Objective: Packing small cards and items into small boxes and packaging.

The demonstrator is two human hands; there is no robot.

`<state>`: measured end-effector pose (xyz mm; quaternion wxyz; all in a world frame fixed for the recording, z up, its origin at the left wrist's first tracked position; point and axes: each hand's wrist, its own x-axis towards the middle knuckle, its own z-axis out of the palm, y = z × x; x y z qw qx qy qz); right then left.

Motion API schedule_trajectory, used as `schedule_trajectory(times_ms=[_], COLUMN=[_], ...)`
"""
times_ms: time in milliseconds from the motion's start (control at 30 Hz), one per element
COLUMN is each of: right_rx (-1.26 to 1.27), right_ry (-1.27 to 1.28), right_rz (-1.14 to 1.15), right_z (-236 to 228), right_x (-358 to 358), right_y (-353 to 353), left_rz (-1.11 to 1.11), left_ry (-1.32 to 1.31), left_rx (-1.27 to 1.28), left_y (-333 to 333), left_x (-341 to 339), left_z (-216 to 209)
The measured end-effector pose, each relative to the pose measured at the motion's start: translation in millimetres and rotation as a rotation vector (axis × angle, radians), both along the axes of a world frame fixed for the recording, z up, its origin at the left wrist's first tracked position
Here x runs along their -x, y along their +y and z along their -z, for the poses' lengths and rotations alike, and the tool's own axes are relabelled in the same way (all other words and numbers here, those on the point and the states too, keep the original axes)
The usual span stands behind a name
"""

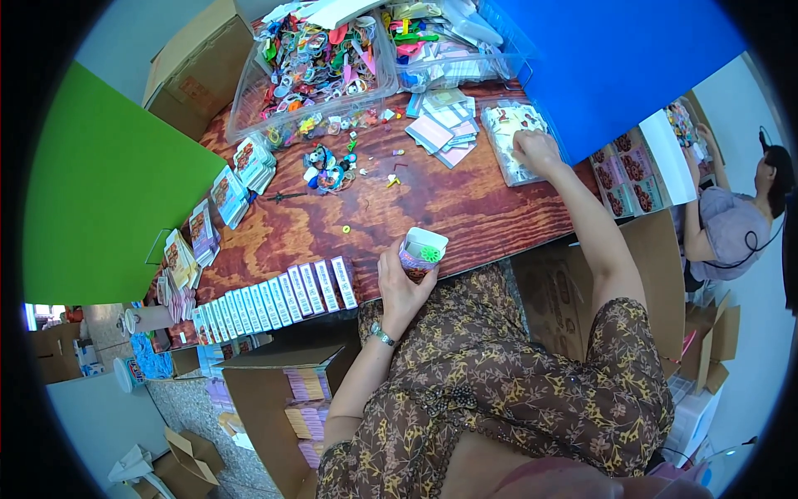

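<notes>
My left hand [401,289] is wrapped round a small open-topped cardboard box [411,259] at the table's near edge. Inside the box's mouth shows a bright green flower-shaped piece [430,254]. Over to the right, my right hand [537,152] reaches into a shallow clear tray [522,180] of small white packets [509,125]. Its fingers are curled down among the packets, and whatever they pinch is hidden. Left of my left hand stands a row of several small closed boxes [278,301], packed side by side along the edge.
Clear bins of colourful trinkets [320,71] and bagged pieces [449,62] stand at the back. Loose cards [447,129] and small toys [328,169] lie mid-table. Card stacks [229,195] line the left side. A green panel [108,200] and blue panel [615,66] flank the table. A co-worker [731,224] sits far right.
</notes>
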<state>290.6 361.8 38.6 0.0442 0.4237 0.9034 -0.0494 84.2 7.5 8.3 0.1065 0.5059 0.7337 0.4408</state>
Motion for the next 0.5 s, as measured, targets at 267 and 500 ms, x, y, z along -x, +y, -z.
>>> schedule_trajectory(times_ms=[267,500], right_rx=[0.096,0.058], right_ry=[0.005,-0.042], right_rz=[0.084,0.093], right_z=[-3,6], right_x=[5,6], right_y=[-1,-1], left_rz=[-0.004,-0.014], left_ry=[-0.008,-0.026], left_rx=[0.008,0.004], left_y=[-4,-5], left_x=[0,-1], left_z=[0,-1])
